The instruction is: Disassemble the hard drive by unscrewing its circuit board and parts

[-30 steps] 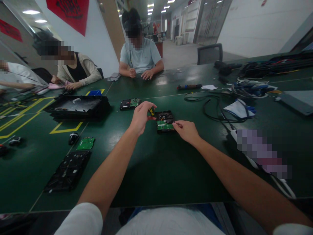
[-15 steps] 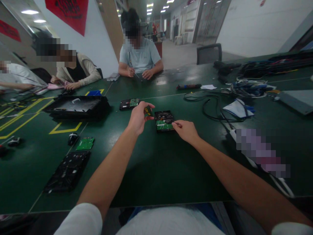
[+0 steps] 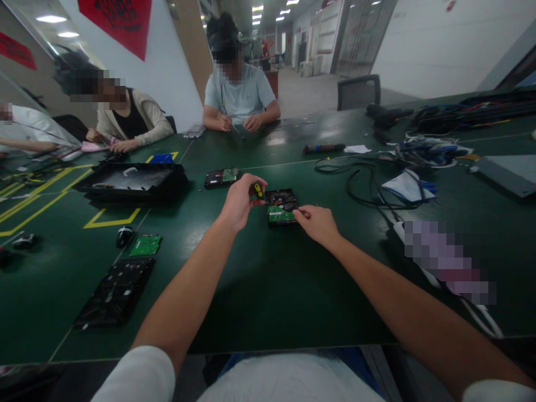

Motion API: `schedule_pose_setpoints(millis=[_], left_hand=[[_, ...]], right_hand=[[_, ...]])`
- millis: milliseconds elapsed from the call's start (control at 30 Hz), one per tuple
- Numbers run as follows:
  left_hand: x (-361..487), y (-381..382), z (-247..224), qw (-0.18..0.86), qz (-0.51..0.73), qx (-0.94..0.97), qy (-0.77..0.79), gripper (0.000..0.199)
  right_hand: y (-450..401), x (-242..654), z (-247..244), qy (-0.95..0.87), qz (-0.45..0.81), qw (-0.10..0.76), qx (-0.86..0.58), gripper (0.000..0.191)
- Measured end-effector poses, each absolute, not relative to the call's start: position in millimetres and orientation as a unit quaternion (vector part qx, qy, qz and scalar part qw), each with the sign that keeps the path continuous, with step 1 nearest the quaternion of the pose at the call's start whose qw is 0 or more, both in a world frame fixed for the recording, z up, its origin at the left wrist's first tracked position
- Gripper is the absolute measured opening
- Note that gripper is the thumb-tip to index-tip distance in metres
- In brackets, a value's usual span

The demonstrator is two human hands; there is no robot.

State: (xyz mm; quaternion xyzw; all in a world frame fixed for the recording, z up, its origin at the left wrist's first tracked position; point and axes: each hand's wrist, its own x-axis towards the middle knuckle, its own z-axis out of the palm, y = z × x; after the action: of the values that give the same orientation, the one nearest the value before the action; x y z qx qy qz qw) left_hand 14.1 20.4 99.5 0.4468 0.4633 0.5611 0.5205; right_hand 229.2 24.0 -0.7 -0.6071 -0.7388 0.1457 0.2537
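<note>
A hard drive (image 3: 282, 207) with a green circuit board along its near part lies on the dark green table (image 3: 251, 290). At its left edge my left hand (image 3: 242, 202) holds a yellow and black screwdriver (image 3: 258, 191), fingers curled round the handle. The tool's tip is too small to make out. My right hand (image 3: 318, 223) has its fingers pinched at the drive's right edge, against the board's corner.
Another drive (image 3: 221, 177) lies beyond my left hand. At left are a black tray (image 3: 132, 181), a loose green board (image 3: 146, 245) and a black drive (image 3: 116, 293). Cables (image 3: 360, 173) and a cloth (image 3: 408, 186) lie right. A person (image 3: 240, 97) sits opposite.
The screwdriver in my left hand has tilted and shifted slightly right. My right hand has moved very slightly left along the drive's edge. The drive stays where it was.
</note>
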Motion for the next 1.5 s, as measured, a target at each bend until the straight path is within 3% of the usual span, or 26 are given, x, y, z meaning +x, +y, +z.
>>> schedule_pose_setpoints(millis=[267,533,800,1133,1500], left_hand=[[17.5,17.7,100.5,0.576,0.554,0.413,0.437,0.018],[15.5,20.5,98.5,0.471,0.601,0.436,0.476,0.015],[17.6,17.8,103.6,0.606,0.556,0.377,0.426,0.016],[13.8,17.5,101.4,0.487,0.565,0.461,0.481,0.020],[13.2,17.9,104.3,0.571,0.548,0.417,0.447,0.016]], right_hand=[[20.3,224.8,5.0,-0.733,0.146,0.241,-0.620,0.033],[20.5,226.7,6.8,-0.724,0.166,0.242,-0.624,0.031],[22.4,229.2,2.2,-0.729,0.163,0.260,-0.612,0.031],[20.7,229.6,5.8,-0.733,0.175,0.251,-0.608,0.034],[21.9,227.8,3.0,-0.726,0.169,0.255,-0.616,0.031]])
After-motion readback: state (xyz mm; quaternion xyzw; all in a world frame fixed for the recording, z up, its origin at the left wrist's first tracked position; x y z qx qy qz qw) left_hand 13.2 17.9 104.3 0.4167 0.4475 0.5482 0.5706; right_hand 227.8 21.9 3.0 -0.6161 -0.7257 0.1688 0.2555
